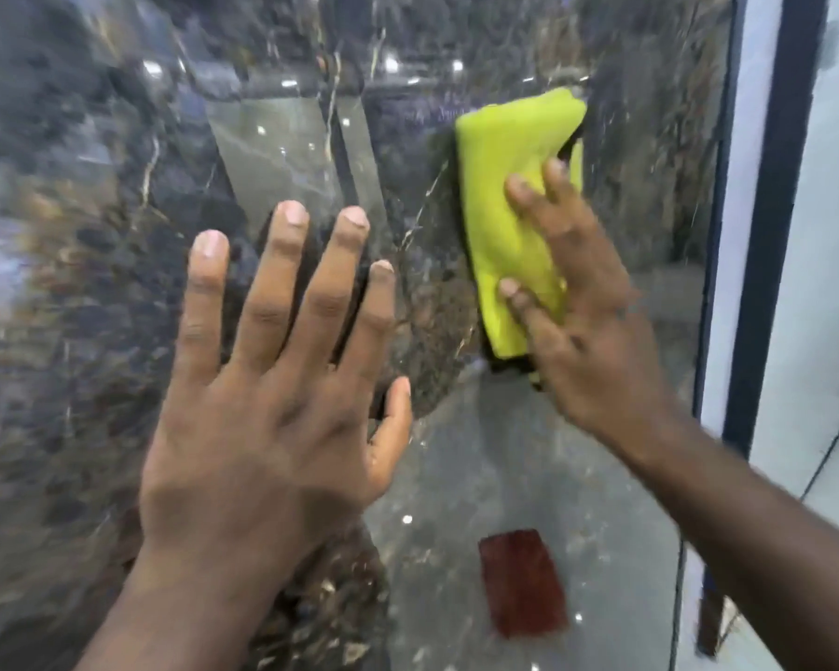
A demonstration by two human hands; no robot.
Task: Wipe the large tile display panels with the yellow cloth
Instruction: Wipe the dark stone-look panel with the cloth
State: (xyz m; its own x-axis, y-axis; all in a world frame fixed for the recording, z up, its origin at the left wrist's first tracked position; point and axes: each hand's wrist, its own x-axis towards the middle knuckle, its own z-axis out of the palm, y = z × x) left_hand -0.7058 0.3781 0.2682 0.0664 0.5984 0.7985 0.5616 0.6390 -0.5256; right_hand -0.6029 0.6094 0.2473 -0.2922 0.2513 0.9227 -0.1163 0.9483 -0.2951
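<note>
A large glossy dark marble-patterned tile panel (117, 186) fills most of the view and reflects lights and the room. The folded yellow cloth (509, 196) lies flat against the panel at the upper right. My right hand (582, 312) presses on the cloth's lower right part with straight, spread fingers. My left hand (262, 380) rests flat on the bare panel to the left of the cloth, fingers spread and straight, holding nothing.
The panel's dark blue frame edge (766, 234) runs down the right side, with a pale panel or wall (824, 283) beyond it. A reddish-brown rectangle (521, 581) shows low on the glossy surface, possibly a reflection.
</note>
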